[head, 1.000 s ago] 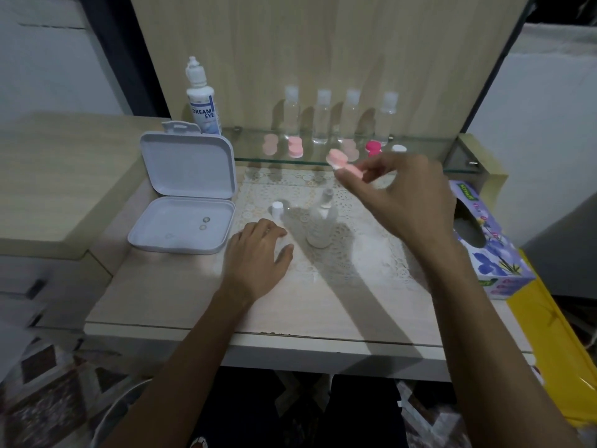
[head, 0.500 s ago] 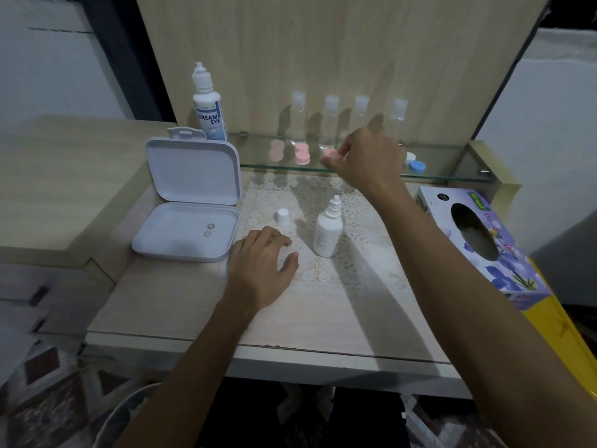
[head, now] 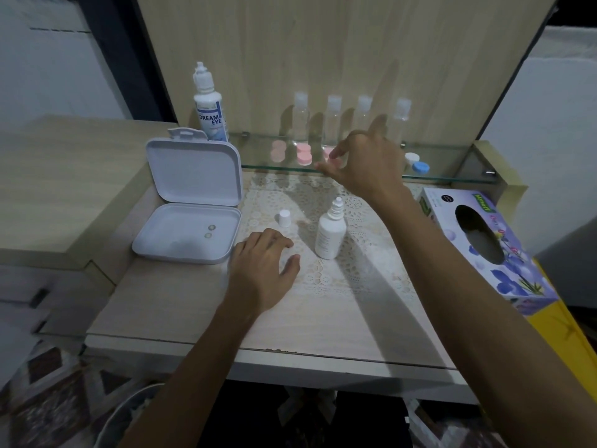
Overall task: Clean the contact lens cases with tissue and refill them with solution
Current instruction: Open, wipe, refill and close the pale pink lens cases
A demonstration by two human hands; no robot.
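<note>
While right hand [head: 361, 163] hovered fingers spread, holding nothing, over pink lens case [head: 330, 154] at glass shelf [head: 452, 176] edge, careless nudge risked dropping it. Left hand [head: 261, 270] flat, loose, empty on tabletop [head: 193, 302]; uncapped solution bottle [head: 330, 232] just right of it, could tip if bumped.

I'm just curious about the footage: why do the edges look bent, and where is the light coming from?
Head view: the wide-angle lens bows the wooden back panel and table edges outward. Shadows of the right hand and small white bottle fall up and left, suggesting light from the near right. The corners are dim and soft.
</note>
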